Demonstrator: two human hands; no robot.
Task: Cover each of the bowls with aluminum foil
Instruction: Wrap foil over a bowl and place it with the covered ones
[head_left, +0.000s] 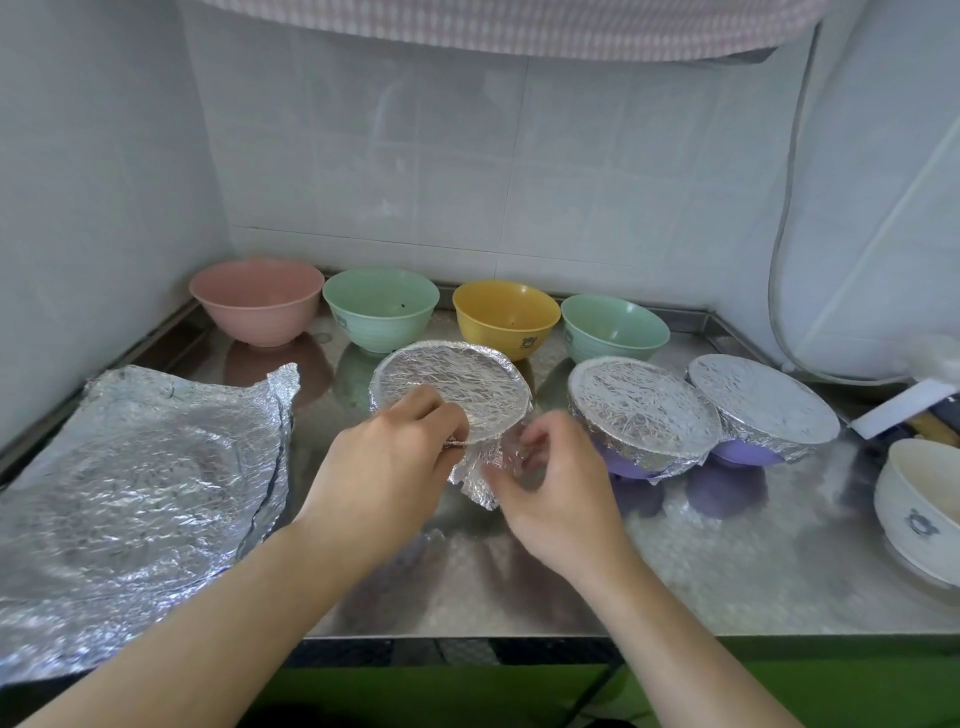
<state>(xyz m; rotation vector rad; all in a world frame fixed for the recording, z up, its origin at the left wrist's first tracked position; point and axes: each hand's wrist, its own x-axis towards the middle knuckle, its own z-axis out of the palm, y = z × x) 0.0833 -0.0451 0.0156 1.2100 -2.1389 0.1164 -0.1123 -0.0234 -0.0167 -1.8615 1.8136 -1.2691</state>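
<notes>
Both hands at mid-tabletop on the foil-covered bowl (451, 387): left hand (387, 470) curls fingers onto its near rim foil, right hand (550, 480) pinches the loose foil flap (478, 475) hanging at its front. Two more covered purple bowls (644, 415) sit toward the right edge. Four uncovered bowls (382, 306) line the back edge. Spare foil sheets (140, 483) lie at the left edge.

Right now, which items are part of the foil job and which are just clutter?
In the job: left hand and right hand crimping foil on the centre bowl; foil sheets; two covered purple bowls; four open bowls behind.
Lying about: white bowl, cable.
</notes>
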